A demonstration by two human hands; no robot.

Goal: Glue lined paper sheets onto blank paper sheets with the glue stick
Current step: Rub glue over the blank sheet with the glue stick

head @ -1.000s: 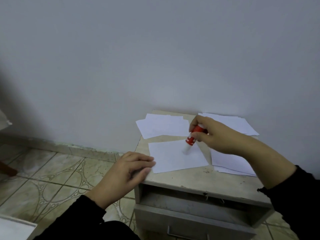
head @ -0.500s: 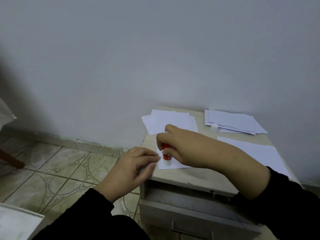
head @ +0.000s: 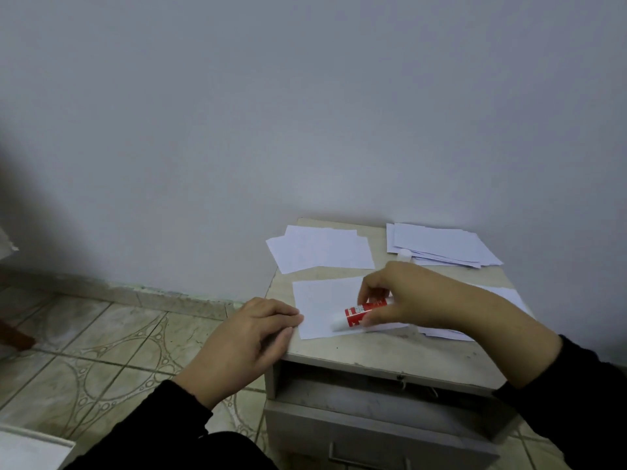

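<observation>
A white paper sheet (head: 322, 303) lies near the front left of the small cabinet top (head: 373, 351). My right hand (head: 407, 296) grips the red glue stick (head: 359, 313), tilted low with its white tip touching the sheet near the front edge. My left hand (head: 247, 344) rests at the cabinet's left edge, fingertips pressing the sheet's left edge. A stack of paper sheets (head: 319, 249) lies at the back left, another pile (head: 444, 245) at the back right. The glue stick's white cap (head: 404, 254) stands by that pile.
More sheets (head: 502, 296) lie at the right, partly under my right arm. The cabinet stands against a plain wall, its top drawer (head: 373, 425) pulled open toward me. Tiled floor (head: 101, 340) lies to the left. A white object (head: 30, 449) sits at bottom left.
My right hand has swept the glue stick from the sheet's left front corner rightward along the front part of the sheet, tilting it lower. My left hand stays on the sheet's left edge.
</observation>
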